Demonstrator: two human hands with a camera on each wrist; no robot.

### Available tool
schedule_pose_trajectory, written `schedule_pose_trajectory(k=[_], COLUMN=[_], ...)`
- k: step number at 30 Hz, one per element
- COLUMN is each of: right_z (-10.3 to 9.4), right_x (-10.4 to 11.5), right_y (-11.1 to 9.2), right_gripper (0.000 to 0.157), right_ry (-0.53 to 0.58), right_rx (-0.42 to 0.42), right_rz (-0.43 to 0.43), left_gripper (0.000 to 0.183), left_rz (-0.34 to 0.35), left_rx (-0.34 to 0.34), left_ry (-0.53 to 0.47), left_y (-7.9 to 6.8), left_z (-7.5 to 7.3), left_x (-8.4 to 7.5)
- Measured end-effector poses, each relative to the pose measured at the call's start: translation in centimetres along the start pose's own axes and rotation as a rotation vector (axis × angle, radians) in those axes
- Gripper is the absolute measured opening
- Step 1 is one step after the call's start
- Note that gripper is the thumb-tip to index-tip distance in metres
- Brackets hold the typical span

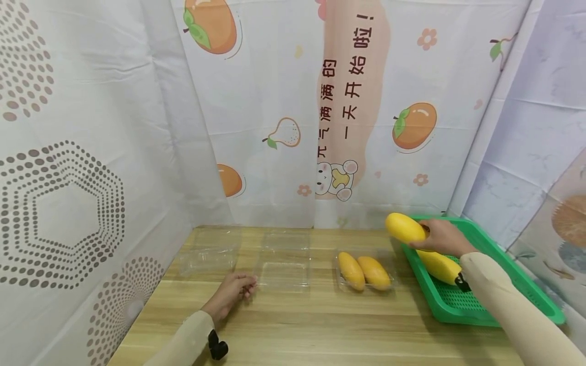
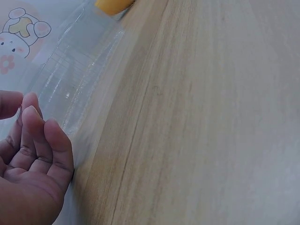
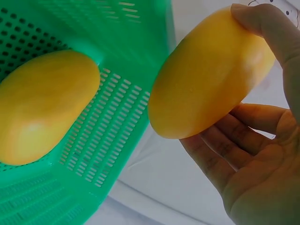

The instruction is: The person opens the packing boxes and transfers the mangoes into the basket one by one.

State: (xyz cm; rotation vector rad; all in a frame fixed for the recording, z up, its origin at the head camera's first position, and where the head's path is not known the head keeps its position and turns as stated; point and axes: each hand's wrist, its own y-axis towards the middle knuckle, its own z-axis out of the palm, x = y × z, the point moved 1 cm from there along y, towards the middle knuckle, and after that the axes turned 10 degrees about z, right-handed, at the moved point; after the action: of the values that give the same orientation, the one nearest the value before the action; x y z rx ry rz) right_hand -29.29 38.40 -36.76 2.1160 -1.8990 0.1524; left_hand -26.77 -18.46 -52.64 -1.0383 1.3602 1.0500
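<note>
Right hand lifts up a yellow mango (image 1: 405, 228) by the basket's far left corner; left hand (image 1: 231, 293) waits loosely.
From my remote seat I see the right hand (image 1: 445, 238) holding the mango between thumb and fingers, likely to steady its smooth skin, above the left rim of the green basket (image 1: 462, 315) at the tabletop's (image 1: 311, 330) right edge. Another mango (image 1: 438, 268) lies inside. Two mangoes (image 1: 351, 271) sit side by side in a clear box (image 1: 393, 282), whose walls probably stop rolling. My left hand's fingers curl loosely beside the middle clear tray (image 1: 285, 276); I cannot tell whether they touch it.
</note>
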Motion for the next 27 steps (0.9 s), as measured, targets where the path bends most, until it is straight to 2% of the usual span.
schedule_pose_trajectory(k=[8,15,21,27], right_z=[-0.5,-0.6,-0.4,0.0], right_x=[-1.7,-3.6,-4.8,-6.0], right_y=[-1.0,-2.0,-2.4,-2.9], right_gripper=[0.044,0.047,0.047,0.058], right_ry=[0.000,-0.010,-0.025,-0.022], right_rx=[0.005,0.021,0.070,0.119], right_rz=[0.025,0.054,0.083,0.096], left_gripper=[0.031,0.032,0.033,0.034], left_rz=[-0.012,-0.020,-0.010,-0.013], left_rx=[0.006,0.006,0.010,0.004], left_ry=[-0.006,-0.004,-0.007,-0.004], left_y=[0.0,0.3,0.2,0.1], left_z=[0.2,0.1,0.0,-0.1], left_x=[-0.3,0.1,0.2,0.3])
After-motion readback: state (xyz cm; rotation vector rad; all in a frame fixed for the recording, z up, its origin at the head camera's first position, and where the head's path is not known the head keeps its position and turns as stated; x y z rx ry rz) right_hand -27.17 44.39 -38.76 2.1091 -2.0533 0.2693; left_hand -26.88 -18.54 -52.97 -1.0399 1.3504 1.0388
